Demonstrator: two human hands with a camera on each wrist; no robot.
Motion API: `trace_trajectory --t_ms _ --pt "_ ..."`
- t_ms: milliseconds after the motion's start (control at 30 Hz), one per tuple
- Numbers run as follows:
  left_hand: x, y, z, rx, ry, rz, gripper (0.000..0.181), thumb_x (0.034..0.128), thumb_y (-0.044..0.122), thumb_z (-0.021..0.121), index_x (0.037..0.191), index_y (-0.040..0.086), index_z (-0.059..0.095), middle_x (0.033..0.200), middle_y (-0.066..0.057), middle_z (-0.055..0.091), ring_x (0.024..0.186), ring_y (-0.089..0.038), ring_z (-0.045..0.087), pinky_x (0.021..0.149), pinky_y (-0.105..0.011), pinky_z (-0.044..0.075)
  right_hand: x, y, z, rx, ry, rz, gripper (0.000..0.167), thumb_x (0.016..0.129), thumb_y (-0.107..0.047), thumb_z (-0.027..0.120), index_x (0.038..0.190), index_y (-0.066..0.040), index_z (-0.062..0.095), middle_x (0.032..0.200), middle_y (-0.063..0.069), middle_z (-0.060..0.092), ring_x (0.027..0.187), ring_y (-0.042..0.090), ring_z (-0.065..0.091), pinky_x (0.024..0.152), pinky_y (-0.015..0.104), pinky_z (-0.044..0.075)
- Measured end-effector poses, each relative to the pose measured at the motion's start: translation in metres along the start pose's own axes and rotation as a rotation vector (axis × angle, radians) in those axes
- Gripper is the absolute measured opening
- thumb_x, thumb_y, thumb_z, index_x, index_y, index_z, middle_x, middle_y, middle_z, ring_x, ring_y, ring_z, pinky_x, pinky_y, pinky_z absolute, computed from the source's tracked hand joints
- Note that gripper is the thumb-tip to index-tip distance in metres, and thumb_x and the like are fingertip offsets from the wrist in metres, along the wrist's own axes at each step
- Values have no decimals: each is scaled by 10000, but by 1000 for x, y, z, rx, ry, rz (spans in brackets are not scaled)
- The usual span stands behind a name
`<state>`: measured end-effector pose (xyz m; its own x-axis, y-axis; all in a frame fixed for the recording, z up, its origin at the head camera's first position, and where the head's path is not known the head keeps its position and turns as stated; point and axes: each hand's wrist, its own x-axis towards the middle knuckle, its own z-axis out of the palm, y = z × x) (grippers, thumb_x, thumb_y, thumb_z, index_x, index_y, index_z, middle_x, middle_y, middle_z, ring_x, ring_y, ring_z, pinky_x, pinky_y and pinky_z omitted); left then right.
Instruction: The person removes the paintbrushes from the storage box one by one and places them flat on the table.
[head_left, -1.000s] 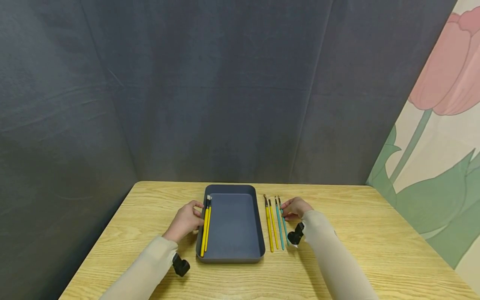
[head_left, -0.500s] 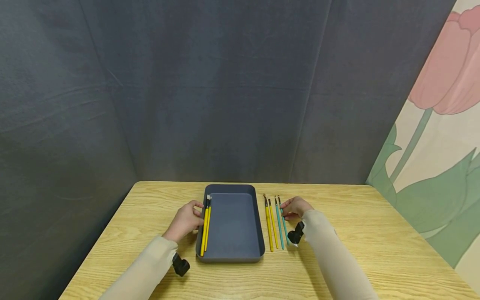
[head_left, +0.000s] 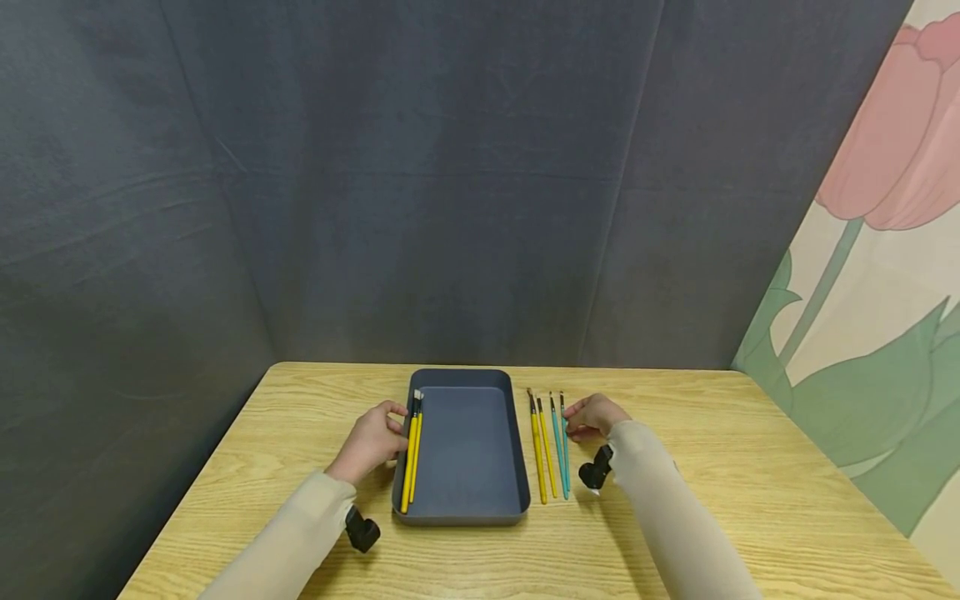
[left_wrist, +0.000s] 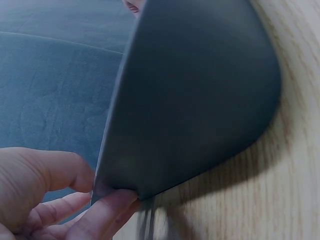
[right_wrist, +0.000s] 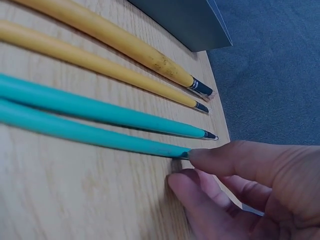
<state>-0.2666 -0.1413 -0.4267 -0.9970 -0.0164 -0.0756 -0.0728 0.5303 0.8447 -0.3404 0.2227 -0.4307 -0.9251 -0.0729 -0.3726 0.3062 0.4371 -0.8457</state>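
Note:
My left hand [head_left: 372, 442] grips the left wall of a dark grey tray [head_left: 472, 450]; in the left wrist view, its fingers [left_wrist: 70, 172] meet at the rim near a corner. Inside, along that wall, lie two yellow paintbrushes [head_left: 409, 467]. My right hand [head_left: 595, 415] is at the bristle end of the outermost teal paintbrush [right_wrist: 100, 137], which it seems to pinch; one fingertip covers the tip. A second teal paintbrush [right_wrist: 125, 115] lies close beside it. Further left on the table are a thick yellow paintbrush [head_left: 537, 450] and a thinner yellow paintbrush [head_left: 548, 450], bristles facing away.
The pale wooden table [head_left: 675, 500] carries the tray and brushes. A dark grey curtain [head_left: 450, 183] hangs behind the table and on the left. To the right is a wall [head_left: 862, 333] with a painted tulip. Small black wrist cameras [head_left: 362, 531] sit on both wrists.
The outermost teal paintbrush has swung, its handle end moving left against the other teal one. My right hand has shifted slightly right. The left hand and the tray stay put.

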Motion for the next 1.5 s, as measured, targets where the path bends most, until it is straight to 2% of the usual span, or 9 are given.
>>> trace_trajectory --t_ms 167,367,567,800,933,1100,1267,1400,1500 --pt "0 1 0 5 1 -3 504 755 -84 660 1239 -3 544 942 -150 586 719 -203 594 593 -304 535 -2 -1 -2 4 -23 -18 233 824 108 629 1053 114 587 799 113 653 621 133 653 615 275 577" --pt "1 1 0 4 5 0 509 742 -92 653 1234 -13 545 936 -157 595 713 -200 601 594 -305 541 -5 -9 -5 26 -69 -56 317 871 73 595 1173 146 530 863 125 667 639 106 640 630 267 576" --pt "2 -1 0 3 14 10 506 732 -88 653 1222 -16 548 915 -147 591 701 -199 600 594 -301 545 -8 -26 -7 49 -117 -108 397 914 19 570 1282 135 478 970 149 679 718 110 676 730 300 585" --pt "2 -2 1 9 9 16 506 732 -82 655 1222 -9 551 916 -143 591 696 -197 603 598 -310 548 -16 -48 1 75 -178 -164 419 933 -6 563 1321 109 455 1029 122 660 793 128 676 844 372 566" --pt "2 -3 0 10 7 14 502 737 -81 656 1222 -6 551 918 -143 595 699 -197 611 605 -314 552 -21 -60 11 81 -213 -197 433 935 -19 567 1335 103 452 1084 142 644 865 159 674 933 435 520" --pt "2 -3 0 13 4 9 506 742 -84 658 1229 1 549 926 -142 587 707 -200 608 610 -316 552 -25 -73 31 136 -269 -229 429 938 -5 551 1334 117 438 970 94 640 857 161 667 986 485 471" --pt "2 -2 0 15 3 5 508 746 -84 661 1233 3 550 930 -141 587 712 -203 606 612 -316 550 -28 -84 56 179 -305 -234 369 940 10 545 1293 97 486 951 80 644 840 142 668 967 455 491" --pt "2 -2 0 18 7 6 502 746 -82 665 1227 0 551 924 -140 591 707 -200 607 609 -313 549 -29 -90 76 188 -321 -212 331 934 11 559 1256 82 531 1034 153 647 828 151 667 928 440 517" --pt "2 -3 0 15 5 7 504 747 -83 666 1230 -1 548 928 -142 588 711 -200 605 612 -314 550 -29 -95 91 202 -330 -188 320 924 14 574 1237 76 556 1033 160 655 817 166 671 908 436 530"
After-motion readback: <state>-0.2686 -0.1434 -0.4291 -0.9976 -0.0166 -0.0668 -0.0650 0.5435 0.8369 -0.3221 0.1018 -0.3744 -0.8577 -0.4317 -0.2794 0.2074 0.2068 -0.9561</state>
